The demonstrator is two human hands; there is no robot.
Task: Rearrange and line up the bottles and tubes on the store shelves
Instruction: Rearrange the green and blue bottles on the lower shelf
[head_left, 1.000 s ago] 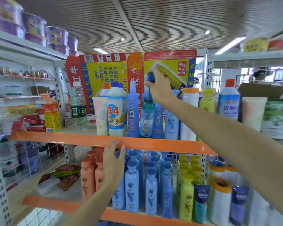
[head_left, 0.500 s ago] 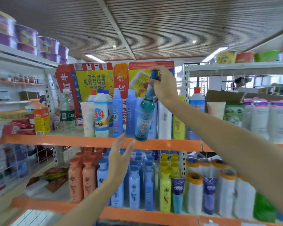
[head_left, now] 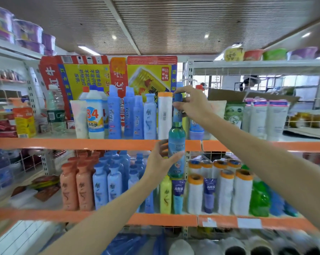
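A person's right hand (head_left: 192, 105) pinches the blue cap of a tall teal bottle (head_left: 176, 142), holding it upright in the air in front of the orange edge of the upper shelf (head_left: 82, 143). The left hand (head_left: 160, 161) wraps thumb and fingers around the bottle's lower body. On the shelf directly behind, a white orange-capped tube (head_left: 164, 115) stands at the end of a row of blue bottles (head_left: 133, 115), with a gap just to its right. Packed bottles fill the lower shelf (head_left: 155, 219).
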